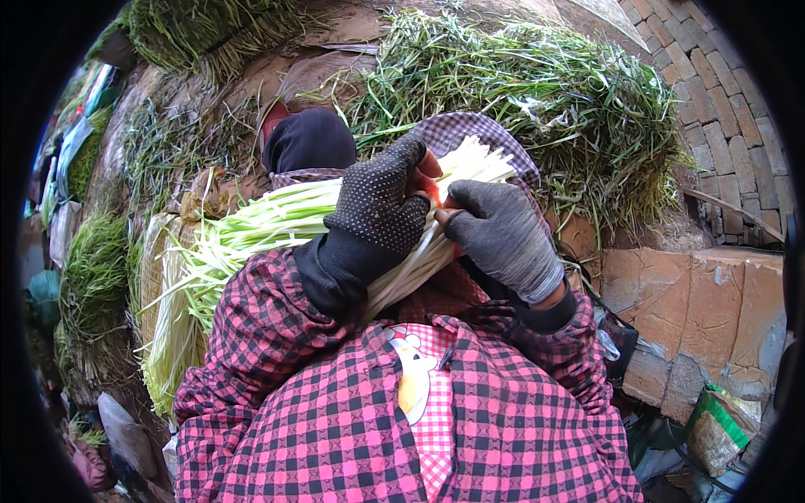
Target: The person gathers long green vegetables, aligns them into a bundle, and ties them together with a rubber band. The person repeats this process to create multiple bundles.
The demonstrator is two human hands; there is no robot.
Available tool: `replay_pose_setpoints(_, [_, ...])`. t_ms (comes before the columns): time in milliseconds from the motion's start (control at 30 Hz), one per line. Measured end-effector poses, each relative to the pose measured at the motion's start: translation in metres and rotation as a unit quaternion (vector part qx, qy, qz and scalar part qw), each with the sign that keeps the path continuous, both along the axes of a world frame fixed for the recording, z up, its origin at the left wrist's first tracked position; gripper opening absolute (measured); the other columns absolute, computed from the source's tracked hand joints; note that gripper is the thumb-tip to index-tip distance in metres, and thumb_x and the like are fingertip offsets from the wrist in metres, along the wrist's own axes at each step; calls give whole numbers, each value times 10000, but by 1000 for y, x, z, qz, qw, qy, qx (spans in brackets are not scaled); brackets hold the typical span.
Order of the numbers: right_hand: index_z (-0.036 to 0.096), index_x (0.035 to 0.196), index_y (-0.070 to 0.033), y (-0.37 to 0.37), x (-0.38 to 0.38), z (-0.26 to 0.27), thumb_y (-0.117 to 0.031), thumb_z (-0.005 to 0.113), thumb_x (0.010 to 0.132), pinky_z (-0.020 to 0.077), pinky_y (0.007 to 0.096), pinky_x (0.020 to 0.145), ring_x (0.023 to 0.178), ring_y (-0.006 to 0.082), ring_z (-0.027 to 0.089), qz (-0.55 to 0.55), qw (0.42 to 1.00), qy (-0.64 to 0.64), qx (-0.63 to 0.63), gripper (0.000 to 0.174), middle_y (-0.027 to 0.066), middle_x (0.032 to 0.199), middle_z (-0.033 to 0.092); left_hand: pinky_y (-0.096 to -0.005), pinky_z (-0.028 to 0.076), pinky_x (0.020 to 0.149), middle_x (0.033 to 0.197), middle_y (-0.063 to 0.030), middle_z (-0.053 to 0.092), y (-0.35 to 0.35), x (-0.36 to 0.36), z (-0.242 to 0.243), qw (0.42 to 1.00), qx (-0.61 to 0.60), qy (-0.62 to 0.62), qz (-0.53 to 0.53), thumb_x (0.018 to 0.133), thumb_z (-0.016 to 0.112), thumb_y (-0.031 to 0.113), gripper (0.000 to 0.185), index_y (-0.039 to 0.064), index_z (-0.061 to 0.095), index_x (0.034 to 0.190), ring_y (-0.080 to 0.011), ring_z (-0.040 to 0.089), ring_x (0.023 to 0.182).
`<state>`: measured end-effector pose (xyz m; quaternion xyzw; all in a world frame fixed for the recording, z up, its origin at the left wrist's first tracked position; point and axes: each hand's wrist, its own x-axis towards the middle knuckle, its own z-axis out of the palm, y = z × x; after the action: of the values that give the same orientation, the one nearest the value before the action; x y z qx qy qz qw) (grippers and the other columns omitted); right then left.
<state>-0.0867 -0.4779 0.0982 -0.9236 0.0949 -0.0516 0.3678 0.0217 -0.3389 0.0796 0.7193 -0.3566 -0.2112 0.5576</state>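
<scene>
A thick bundle of long, pale green-white leafy stems lies across my lap, cut white ends toward the upper right. My left hand, in a black dotted glove with bare fingertips, is bent over the bundle. Its fingers pinch an orange-red tie near the white ends. My right hand, in a grey fingerless glove, meets it there with thumb and forefinger at the tie. The fingers partly hide the tie, so its knot or ends cannot be made out.
Another pale bundle hangs at the left over a sack-like surface. A big heap of green leafy stalks lies ahead. More green bundles stand far left. Flattened cardboard and brick paving are at the right.
</scene>
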Motion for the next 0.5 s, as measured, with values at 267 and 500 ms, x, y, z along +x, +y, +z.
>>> replay_pose_setpoints(267, [639,867,0,-1,2,0,-186,627,858,474,342,619,645,220,628,2,1000,13,20,186,149,711,632,-234,504,740,869,-54,649,0,0,-4,1000,5,0,9,764,542,-130,265,1,589,989,-113,631,841])
replay_pose_setpoints(500, [637,863,3,-2,2,-4,-186,627,860,473,335,614,646,204,632,5,1000,-7,5,189,141,699,630,-244,501,719,857,-56,648,0,-1,-4,1000,-3,-30,7,762,551,-126,254,4,587,978,-122,635,822])
